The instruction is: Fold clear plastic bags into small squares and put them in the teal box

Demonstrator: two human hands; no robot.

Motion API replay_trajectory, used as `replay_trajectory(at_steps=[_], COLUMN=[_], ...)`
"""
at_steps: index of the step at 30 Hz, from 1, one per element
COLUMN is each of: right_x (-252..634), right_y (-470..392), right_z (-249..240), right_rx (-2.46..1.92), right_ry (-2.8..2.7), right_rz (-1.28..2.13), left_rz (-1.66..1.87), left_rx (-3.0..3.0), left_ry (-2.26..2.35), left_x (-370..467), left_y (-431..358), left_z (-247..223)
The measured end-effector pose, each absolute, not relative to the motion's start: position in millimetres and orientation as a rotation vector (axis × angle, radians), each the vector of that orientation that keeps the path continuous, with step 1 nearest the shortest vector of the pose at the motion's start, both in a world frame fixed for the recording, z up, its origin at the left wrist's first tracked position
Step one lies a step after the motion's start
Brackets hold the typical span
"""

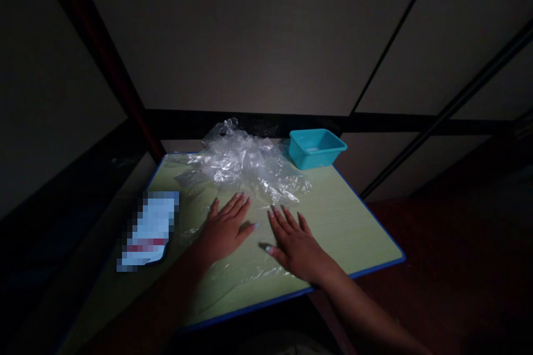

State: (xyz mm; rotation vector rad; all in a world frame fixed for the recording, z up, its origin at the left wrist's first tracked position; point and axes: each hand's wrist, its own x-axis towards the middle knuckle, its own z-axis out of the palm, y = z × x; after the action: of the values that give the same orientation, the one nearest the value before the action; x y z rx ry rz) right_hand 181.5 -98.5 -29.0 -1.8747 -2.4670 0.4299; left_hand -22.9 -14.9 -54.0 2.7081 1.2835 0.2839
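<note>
Lying palm-down, fingers spread, your left hand and right hand rest on clear plastic film. It bunches near the far edge of the pale-green worktop, beside a turquoise rectangular plastic tub.

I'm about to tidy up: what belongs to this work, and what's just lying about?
Seemingly in use:
flattened clear plastic film by the left hand and right hand
crumpled heap of clear plastic
pale green, blue-edged table

Seemingly lying about:
turquoise rectangular plastic tub
pale rectangular object, pixelated
</note>
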Motion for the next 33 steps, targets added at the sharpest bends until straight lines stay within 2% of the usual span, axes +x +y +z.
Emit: replay_trajectory(at_steps=[12,19,25,33], right_x=[186.1,201.1,212.0,202.1], right_y=[-96.7,-116.3,-156.0,-167.5], right_z=[-39.0,-34.1,-30.1,-33.2], right_rx=[-1.974,-1.579,-1.383,-1.254], right_ry=[-2.256,-2.216,-2.451,-2.530], right_rz=[0.243,0.106,0.231,0.300], left_rz=[0.352,0.643,0.489,0.161], left_rx=[2.626,2.500,2.443,2.265], left_ry=[1.278,1.158,1.148,1.166], left_x=[-26.2,-37.8,-67.2,-121.3], left_y=[-4.7,-12.4,-59.4,-107.4], left_z=[-50.8,-17.9,10.0,-3.5])
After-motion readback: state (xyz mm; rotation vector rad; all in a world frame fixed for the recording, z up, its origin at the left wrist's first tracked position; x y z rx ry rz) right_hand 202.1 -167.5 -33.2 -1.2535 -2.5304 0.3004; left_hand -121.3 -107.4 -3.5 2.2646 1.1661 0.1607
